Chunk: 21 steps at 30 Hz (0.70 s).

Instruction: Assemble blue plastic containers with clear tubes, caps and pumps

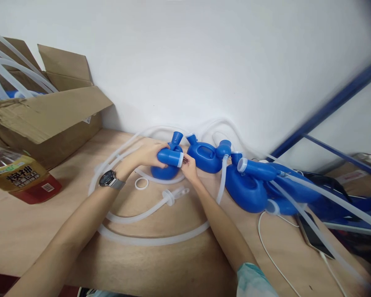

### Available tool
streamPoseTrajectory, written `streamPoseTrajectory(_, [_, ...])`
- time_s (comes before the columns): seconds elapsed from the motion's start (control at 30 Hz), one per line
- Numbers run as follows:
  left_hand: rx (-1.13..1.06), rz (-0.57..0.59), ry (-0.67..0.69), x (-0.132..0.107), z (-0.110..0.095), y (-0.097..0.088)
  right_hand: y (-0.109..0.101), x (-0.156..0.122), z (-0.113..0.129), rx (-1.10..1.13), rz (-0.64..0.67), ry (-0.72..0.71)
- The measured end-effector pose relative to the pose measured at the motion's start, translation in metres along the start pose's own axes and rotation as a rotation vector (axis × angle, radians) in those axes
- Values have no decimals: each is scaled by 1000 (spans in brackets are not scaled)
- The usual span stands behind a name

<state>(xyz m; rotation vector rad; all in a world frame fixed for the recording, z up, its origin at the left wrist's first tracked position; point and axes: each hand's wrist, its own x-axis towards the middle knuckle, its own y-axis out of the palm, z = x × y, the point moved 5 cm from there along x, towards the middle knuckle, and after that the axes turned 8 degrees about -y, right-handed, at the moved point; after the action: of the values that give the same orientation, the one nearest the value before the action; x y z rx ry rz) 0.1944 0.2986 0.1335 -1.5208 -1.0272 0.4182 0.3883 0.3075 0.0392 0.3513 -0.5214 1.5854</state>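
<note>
Head view: left hand (148, 154) is wrapping over a blue vessel (164, 172) that is sitting on the worktop (173, 268) close to the back wall. Its fingers are curling round the body and pressing it down. Right hand (190, 167) is pinching at the white collar (181, 159) on the vessel's side spout, thumb and forefinger closing on the rim. Whatever may be lying between the fingertips is too small to tell. A second neck is pointing upward just behind the left knuckles.

Handling, as judgement: the vessel is looking like hollow moulded plastic, so probably light and a little springy. Its walls are smooth and may be slipping under a dry palm. The rounded body and the root of the spout are offering the surest hold. The collar is small and is calling for fingertips, not a fist.

Around: soft translucent tubing (154, 240) is looping over the worktop just in front of both forearms, floppy and likely to drag. A loose white ring (141, 183) is lying near the left wrist. More blue vessels (247, 187) are crowding to the right, touching one another. A cardboard box (49, 119) and a bottle (18, 177) are standing well apart at far left.
</note>
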Motion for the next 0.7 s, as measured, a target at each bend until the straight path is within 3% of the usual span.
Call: streamPoseTrajectory(0.7, [-3, 5, -2, 0, -2, 0, 1, -11, 8, -299, -88, -171])
